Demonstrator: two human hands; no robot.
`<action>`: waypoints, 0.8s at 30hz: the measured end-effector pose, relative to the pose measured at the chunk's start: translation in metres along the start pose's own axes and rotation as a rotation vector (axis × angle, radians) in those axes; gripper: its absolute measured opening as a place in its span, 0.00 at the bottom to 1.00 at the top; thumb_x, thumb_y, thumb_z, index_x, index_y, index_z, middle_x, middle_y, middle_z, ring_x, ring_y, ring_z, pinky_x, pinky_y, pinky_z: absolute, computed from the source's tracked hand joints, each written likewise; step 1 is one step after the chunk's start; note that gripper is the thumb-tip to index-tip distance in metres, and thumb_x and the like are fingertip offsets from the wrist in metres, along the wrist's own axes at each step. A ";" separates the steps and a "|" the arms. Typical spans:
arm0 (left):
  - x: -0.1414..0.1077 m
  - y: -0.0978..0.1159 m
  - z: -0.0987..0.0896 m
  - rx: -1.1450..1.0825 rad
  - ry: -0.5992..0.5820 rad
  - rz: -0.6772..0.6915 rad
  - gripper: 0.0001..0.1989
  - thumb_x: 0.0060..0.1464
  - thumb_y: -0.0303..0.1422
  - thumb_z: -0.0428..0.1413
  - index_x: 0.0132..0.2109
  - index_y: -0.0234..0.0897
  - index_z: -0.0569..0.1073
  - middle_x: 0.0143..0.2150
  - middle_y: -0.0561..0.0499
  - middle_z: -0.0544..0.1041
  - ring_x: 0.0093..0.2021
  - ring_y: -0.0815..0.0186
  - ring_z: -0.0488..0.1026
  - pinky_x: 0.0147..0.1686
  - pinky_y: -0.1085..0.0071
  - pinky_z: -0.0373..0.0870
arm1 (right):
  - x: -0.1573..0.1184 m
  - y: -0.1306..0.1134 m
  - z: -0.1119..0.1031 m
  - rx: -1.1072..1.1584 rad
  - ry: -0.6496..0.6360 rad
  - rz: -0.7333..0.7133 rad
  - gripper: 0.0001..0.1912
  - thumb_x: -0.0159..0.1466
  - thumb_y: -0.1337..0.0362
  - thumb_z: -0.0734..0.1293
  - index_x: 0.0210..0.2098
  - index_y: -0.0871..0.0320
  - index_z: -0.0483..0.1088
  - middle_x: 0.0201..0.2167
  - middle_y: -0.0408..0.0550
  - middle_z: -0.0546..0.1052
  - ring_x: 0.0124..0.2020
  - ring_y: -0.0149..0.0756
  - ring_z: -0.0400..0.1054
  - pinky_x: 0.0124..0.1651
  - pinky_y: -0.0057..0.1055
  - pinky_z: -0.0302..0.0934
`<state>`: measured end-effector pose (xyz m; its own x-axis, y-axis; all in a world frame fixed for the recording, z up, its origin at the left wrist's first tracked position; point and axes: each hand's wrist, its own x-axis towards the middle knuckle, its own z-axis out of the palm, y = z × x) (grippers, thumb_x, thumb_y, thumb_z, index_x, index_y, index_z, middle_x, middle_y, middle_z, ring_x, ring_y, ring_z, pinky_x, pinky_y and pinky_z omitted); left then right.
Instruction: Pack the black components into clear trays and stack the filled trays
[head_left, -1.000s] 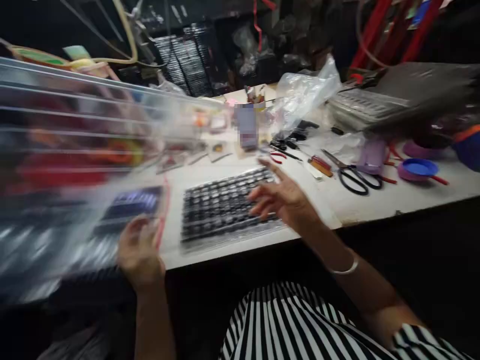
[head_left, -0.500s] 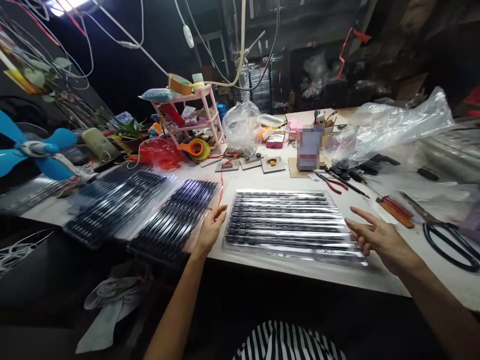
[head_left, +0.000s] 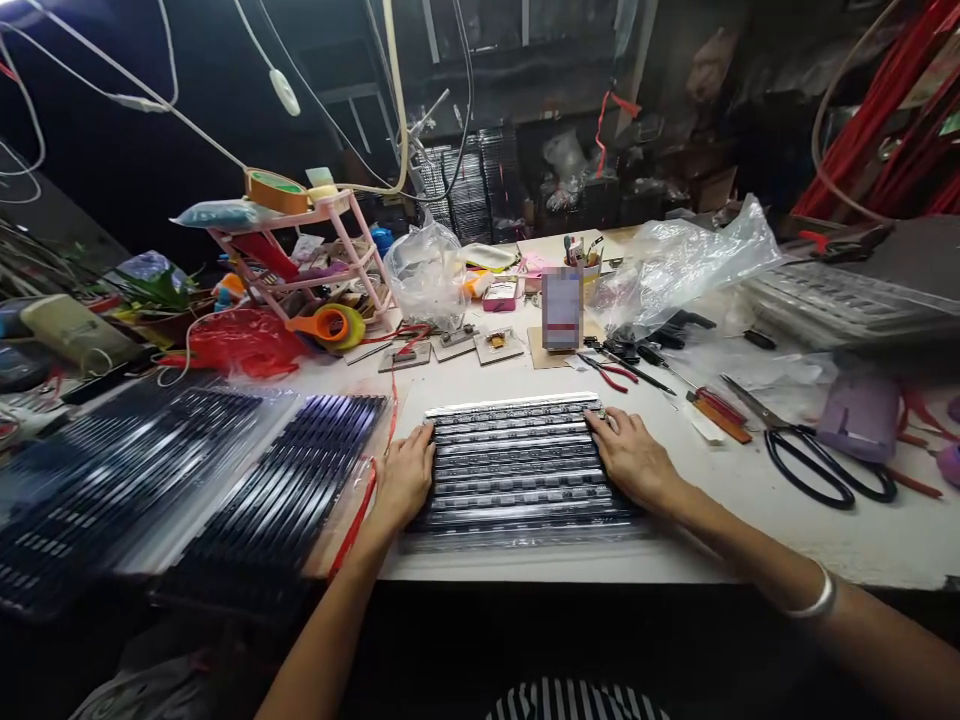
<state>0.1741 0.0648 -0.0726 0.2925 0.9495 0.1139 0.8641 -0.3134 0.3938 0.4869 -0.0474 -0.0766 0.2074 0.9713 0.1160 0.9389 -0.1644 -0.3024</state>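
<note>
A clear plastic tray of dark, shiny strips (head_left: 517, 465) lies flat on the white table in front of me. My left hand (head_left: 406, 470) grips its left edge, with the fingertips at the upper left side. At the opposite edge, my right hand (head_left: 630, 455) grips the tray near its upper right corner. The undersides of both hands' fingers are partly hidden. Left of my left hand lies another tray of dark strips (head_left: 292, 490), with a red ribbon (head_left: 354, 525) along its right side. A further wrapped tray (head_left: 142, 480) is at the far left.
Large black-handled scissors (head_left: 806, 455), red-handled pliers (head_left: 611, 372) and an orange-handled tool (head_left: 718, 416) lie to the right. Behind are a pink rack (head_left: 360, 262), an orange tape dispenser (head_left: 330, 325), small square plates (head_left: 498, 345) and crumpled clear plastic (head_left: 682, 260). Cables hang above.
The view has turned to the right. Both hands have come onto the sides of the middle tray and taken hold of it; before, they were apart from it with fingers spread.
</note>
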 end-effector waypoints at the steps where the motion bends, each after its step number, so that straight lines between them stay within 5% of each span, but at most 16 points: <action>1: -0.001 0.003 0.002 0.057 -0.001 -0.004 0.25 0.61 0.38 0.43 0.62 0.34 0.61 0.62 0.35 0.64 0.61 0.45 0.59 0.56 0.38 0.48 | 0.003 -0.005 0.002 -0.039 -0.001 -0.030 0.25 0.67 0.62 0.48 0.61 0.57 0.60 0.62 0.60 0.58 0.54 0.56 0.59 0.49 0.51 0.59; 5: -0.004 0.019 0.008 0.227 -0.028 0.027 0.31 0.61 0.44 0.41 0.65 0.30 0.55 0.66 0.26 0.52 0.65 0.39 0.49 0.56 0.35 0.44 | 0.022 -0.015 0.008 -0.131 -0.046 -0.128 0.26 0.68 0.60 0.49 0.63 0.58 0.56 0.66 0.59 0.51 0.61 0.62 0.51 0.56 0.57 0.48; 9: -0.005 0.046 0.014 0.282 -0.138 0.227 0.30 0.61 0.46 0.40 0.66 0.37 0.52 0.69 0.38 0.45 0.68 0.47 0.39 0.60 0.39 0.36 | 0.040 -0.014 0.009 -0.157 -0.135 -0.213 0.30 0.67 0.47 0.50 0.66 0.49 0.50 0.68 0.54 0.47 0.67 0.59 0.39 0.60 0.60 0.39; 14: -0.011 0.076 0.022 0.260 -0.158 0.415 0.33 0.60 0.50 0.40 0.66 0.33 0.54 0.69 0.42 0.48 0.68 0.52 0.43 0.63 0.48 0.40 | 0.027 -0.025 0.003 -0.176 -0.170 -0.301 0.34 0.67 0.44 0.45 0.67 0.53 0.46 0.69 0.53 0.42 0.68 0.50 0.33 0.63 0.57 0.33; 20: -0.022 0.076 0.025 0.256 -0.075 0.344 0.29 0.63 0.40 0.38 0.60 0.18 0.61 0.64 0.29 0.58 0.66 0.49 0.50 0.62 0.53 0.47 | -0.001 -0.041 0.001 -0.186 -0.256 -0.432 0.40 0.65 0.40 0.45 0.67 0.60 0.45 0.68 0.50 0.41 0.68 0.43 0.32 0.65 0.51 0.34; 24: -0.028 0.058 0.013 0.219 -0.190 0.408 0.37 0.60 0.52 0.40 0.65 0.27 0.53 0.69 0.36 0.48 0.68 0.52 0.42 0.64 0.54 0.43 | 0.000 -0.020 0.008 -0.123 -0.284 -0.506 0.36 0.66 0.42 0.45 0.67 0.56 0.47 0.68 0.48 0.46 0.68 0.43 0.38 0.64 0.50 0.42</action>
<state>0.2213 0.0199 -0.0645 0.6764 0.7353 0.0424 0.7234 -0.6741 0.1489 0.4662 -0.0433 -0.0778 -0.3405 0.9392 -0.0457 0.9303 0.3294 -0.1611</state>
